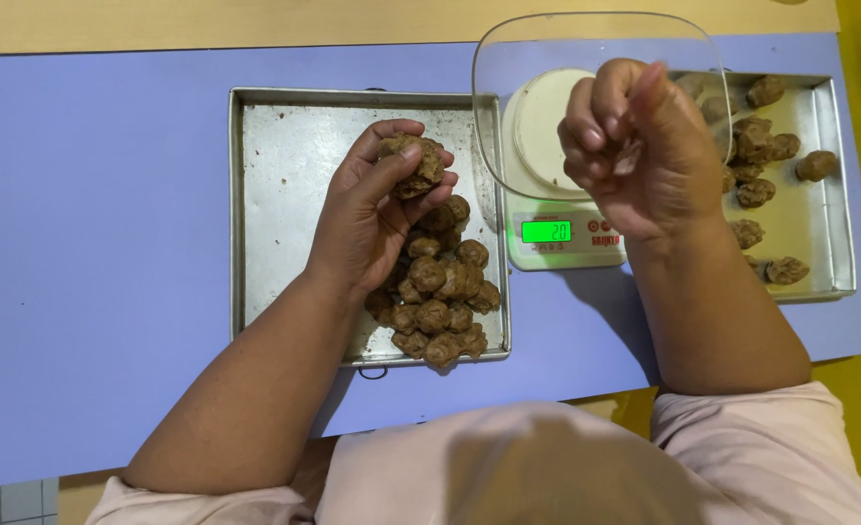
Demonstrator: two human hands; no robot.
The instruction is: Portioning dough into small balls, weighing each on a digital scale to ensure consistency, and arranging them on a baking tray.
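Pale pink shirt (508, 467) closest to the lens, both forearms reaching out over the blue worktop (90, 243). Left hand (367, 219) curled around a brown dough lump (413, 163), thumb and fingers cupping it just above the heap of dough balls (440, 301) in the left metal tray (275, 194). Best kept high and clear of the heap so nothing sticks or drags along. Next across, a digital scale (557, 233) with green display lit, a clear plastic bowl (547, 58) sitting on its white platform. Right hand (634, 146) loosely bunched in front of the bowl, fingertips pinched together, perhaps on a tiny crumb of dough, too small to tell. Worth dropping any pinch squarely into the bowl, not on the rim, and letting the reading settle. Far right, a second metal tray (834, 194) with portioned dough pieces (756, 141) spaced apart; keeping those gaps likely stops them merging.
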